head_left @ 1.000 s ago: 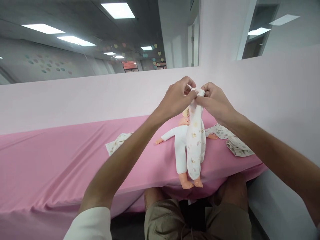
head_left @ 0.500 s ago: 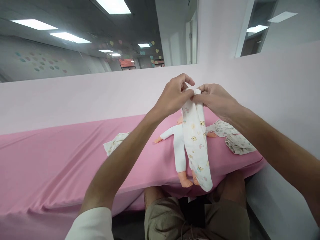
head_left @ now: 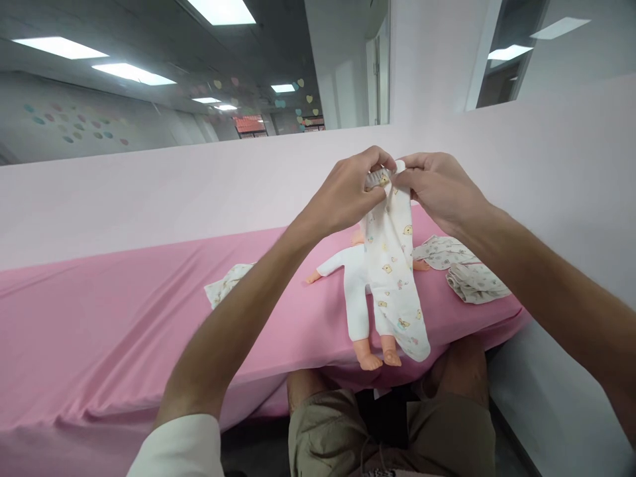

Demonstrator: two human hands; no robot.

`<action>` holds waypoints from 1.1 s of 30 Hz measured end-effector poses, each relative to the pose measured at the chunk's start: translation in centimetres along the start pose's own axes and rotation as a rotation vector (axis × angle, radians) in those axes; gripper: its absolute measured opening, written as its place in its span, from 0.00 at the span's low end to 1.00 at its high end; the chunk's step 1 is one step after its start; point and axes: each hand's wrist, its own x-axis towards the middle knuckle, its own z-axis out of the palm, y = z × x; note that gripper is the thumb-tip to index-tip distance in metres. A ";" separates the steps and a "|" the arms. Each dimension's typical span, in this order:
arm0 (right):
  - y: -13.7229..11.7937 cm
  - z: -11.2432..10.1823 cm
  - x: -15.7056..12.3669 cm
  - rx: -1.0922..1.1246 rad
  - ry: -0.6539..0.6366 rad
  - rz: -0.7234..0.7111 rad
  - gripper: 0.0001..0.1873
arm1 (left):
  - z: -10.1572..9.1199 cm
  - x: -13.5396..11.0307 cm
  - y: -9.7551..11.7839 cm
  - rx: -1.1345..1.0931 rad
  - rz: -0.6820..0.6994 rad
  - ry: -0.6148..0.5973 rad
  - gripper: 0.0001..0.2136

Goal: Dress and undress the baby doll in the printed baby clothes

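A pair of white baby pants point(head_left: 392, 265) printed with yellow chicks hangs from both my hands by its waistband. My left hand point(head_left: 355, 189) pinches the left part of the band, and my right hand point(head_left: 440, 185) pinches the right part, close beside it. Below and behind the pants lies a baby doll point(head_left: 355, 285) in a white body suit, feet toward me. The hanging cloth covers part of its trunk, and its head is mostly hidden behind the pants and my left hand.
A pink sheet point(head_left: 149, 318) covers the table. Folded printed baby clothes point(head_left: 477, 283) lie at the right, beside another flat printed garment point(head_left: 442, 252). A further printed cloth point(head_left: 226, 285) lies left, partly behind my left forearm. A white wall point(head_left: 199, 192) with windows stands behind.
The pants have risen slightly and shifted right, uncovering the doll's second foot. My right hand has moved up a little, and the waistband shows more clearly between my hands.
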 end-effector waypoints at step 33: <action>0.2 -1.9 0.8 0.095 0.189 -0.135 0.11 | 9.7 -5.6 -4.7 -0.960 -0.463 -0.200 0.30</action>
